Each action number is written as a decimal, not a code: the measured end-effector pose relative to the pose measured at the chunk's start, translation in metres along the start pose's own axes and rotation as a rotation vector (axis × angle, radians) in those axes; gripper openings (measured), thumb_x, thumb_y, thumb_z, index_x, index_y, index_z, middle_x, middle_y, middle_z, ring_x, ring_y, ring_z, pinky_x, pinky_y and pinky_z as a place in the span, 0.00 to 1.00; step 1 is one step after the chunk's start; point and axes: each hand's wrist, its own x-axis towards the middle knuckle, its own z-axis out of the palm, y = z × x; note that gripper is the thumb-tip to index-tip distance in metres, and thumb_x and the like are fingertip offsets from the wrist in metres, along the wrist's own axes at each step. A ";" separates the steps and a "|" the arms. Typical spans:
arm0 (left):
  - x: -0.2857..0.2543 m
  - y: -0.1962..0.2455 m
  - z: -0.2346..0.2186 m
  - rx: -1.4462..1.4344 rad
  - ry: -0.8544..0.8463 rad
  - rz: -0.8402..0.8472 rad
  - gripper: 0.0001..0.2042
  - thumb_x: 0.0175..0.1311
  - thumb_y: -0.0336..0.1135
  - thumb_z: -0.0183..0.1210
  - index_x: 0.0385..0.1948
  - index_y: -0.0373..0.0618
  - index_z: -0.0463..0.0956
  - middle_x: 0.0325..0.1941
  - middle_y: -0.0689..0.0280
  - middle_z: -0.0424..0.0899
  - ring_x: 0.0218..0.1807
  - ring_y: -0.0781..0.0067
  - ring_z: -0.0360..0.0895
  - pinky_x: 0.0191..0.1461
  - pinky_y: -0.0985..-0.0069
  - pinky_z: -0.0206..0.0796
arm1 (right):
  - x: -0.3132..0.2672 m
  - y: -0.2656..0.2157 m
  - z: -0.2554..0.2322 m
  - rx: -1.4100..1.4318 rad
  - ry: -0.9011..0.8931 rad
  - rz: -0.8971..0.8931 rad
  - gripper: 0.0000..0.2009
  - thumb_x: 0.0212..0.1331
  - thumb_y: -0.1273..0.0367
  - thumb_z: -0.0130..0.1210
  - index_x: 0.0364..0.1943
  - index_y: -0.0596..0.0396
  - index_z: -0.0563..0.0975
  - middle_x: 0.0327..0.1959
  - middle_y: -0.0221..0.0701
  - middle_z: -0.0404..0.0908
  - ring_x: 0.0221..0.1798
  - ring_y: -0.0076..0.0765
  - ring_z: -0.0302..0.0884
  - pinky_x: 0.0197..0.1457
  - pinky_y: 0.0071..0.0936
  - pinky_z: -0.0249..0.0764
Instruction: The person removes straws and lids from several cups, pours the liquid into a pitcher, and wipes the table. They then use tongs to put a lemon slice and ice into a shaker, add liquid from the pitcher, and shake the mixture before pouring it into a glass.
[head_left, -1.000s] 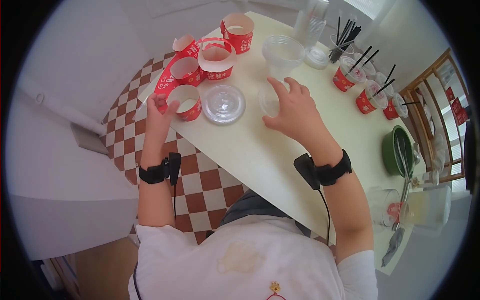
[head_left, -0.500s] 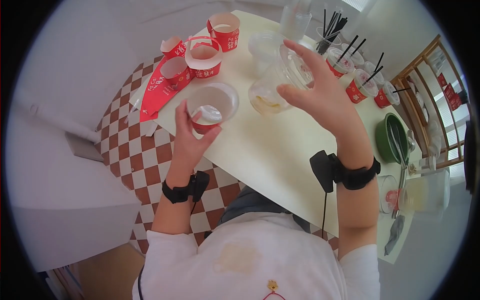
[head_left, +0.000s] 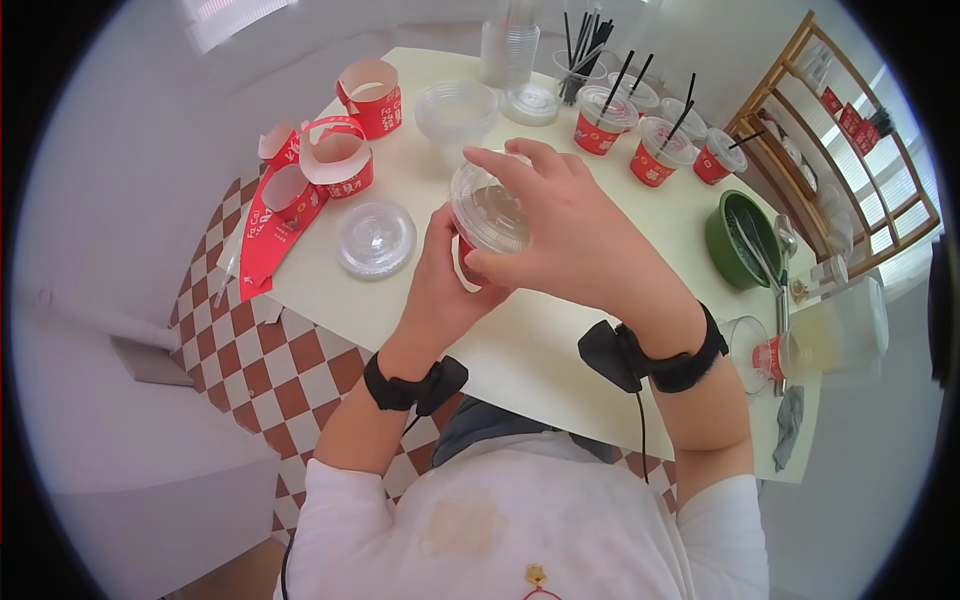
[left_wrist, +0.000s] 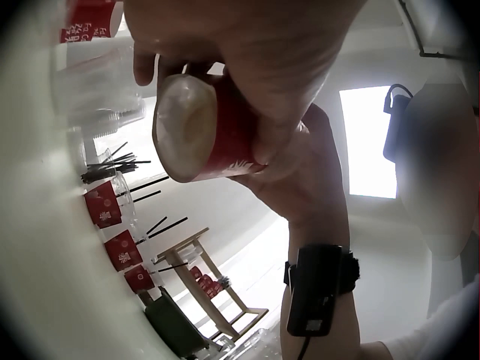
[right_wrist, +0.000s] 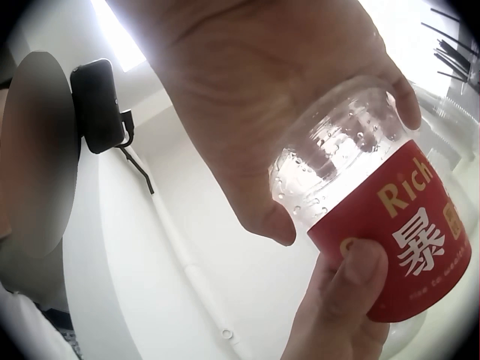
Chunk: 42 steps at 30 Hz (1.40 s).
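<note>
Over the white table, both hands hold one clear plastic cup [right_wrist: 337, 165] fitted in a red paper sleeve [right_wrist: 405, 232]. My left hand [head_left: 440, 290] grips the sleeve from the side, its thumb pressed against the printed face in the right wrist view. From above, my right hand [head_left: 575, 215] curls its fingers and thumb round the clear top [head_left: 488, 210] of the cup. Droplets cling to the cup wall above the sleeve. Seen in the left wrist view, the cup's pale round bottom [left_wrist: 186, 127] shows at the sleeve's lower end.
On the table [head_left: 480, 345] lies a round clear lid [head_left: 375, 238]. Several red sleeves [head_left: 340, 165] stand at the left beside flat red paper [head_left: 268, 235]. Clear bowls [head_left: 455, 112], cups with straws [head_left: 660, 150] and a green basin [head_left: 740, 240] stand farther back and right.
My left hand has picked up the sleeve and moved right. My right hand has lifted the clear cup from the table, and the cup now sits inside the sleeve.
</note>
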 end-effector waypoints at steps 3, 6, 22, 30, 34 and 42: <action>0.017 0.000 0.010 0.053 -0.066 0.003 0.39 0.40 0.31 0.68 0.57 0.40 0.53 0.52 0.58 0.68 0.53 0.63 0.68 0.54 0.70 0.62 | 0.001 0.014 -0.001 -0.068 -0.006 0.050 0.39 0.35 0.54 0.62 0.59 0.46 0.66 0.60 0.49 0.61 0.60 0.58 0.58 0.60 0.43 0.61; 0.039 0.002 0.017 0.054 -0.186 -0.050 0.40 0.40 0.32 0.69 0.57 0.39 0.52 0.52 0.58 0.69 0.53 0.63 0.70 0.52 0.70 0.65 | 0.004 0.031 0.002 -0.139 -0.055 0.109 0.43 0.34 0.48 0.63 0.60 0.45 0.64 0.62 0.49 0.58 0.63 0.59 0.54 0.61 0.44 0.60; 0.061 -0.046 0.033 -0.350 -0.430 -0.454 0.44 0.41 0.31 0.68 0.60 0.36 0.47 0.59 0.58 0.63 0.63 0.68 0.60 0.65 0.72 0.52 | 0.142 0.140 -0.091 0.110 0.371 0.349 0.15 0.54 0.58 0.55 0.34 0.57 0.78 0.23 0.28 0.78 0.27 0.22 0.71 0.29 0.20 0.67; 0.065 -0.042 0.028 -0.292 -0.472 -0.325 0.39 0.43 0.31 0.67 0.58 0.38 0.52 0.58 0.58 0.64 0.62 0.66 0.61 0.65 0.73 0.51 | 0.203 0.221 -0.144 -0.533 0.199 0.330 0.12 0.46 0.63 0.58 0.30 0.58 0.80 0.28 0.39 0.81 0.33 0.42 0.79 0.41 0.36 0.73; 0.071 -0.037 0.025 -0.288 -0.491 -0.315 0.38 0.44 0.32 0.68 0.57 0.38 0.53 0.58 0.58 0.64 0.61 0.65 0.61 0.65 0.73 0.52 | 0.232 0.265 -0.141 -0.602 0.079 0.381 0.13 0.49 0.66 0.58 0.36 0.59 0.78 0.33 0.40 0.80 0.39 0.41 0.78 0.43 0.33 0.72; 0.071 -0.051 0.026 -0.201 -0.530 -0.305 0.30 0.49 0.34 0.65 0.53 0.39 0.59 0.54 0.59 0.67 0.56 0.64 0.66 0.60 0.72 0.58 | 0.281 0.319 -0.117 -0.640 -0.144 0.383 0.22 0.52 0.66 0.55 0.53 0.54 0.71 0.55 0.40 0.71 0.56 0.45 0.69 0.59 0.37 0.65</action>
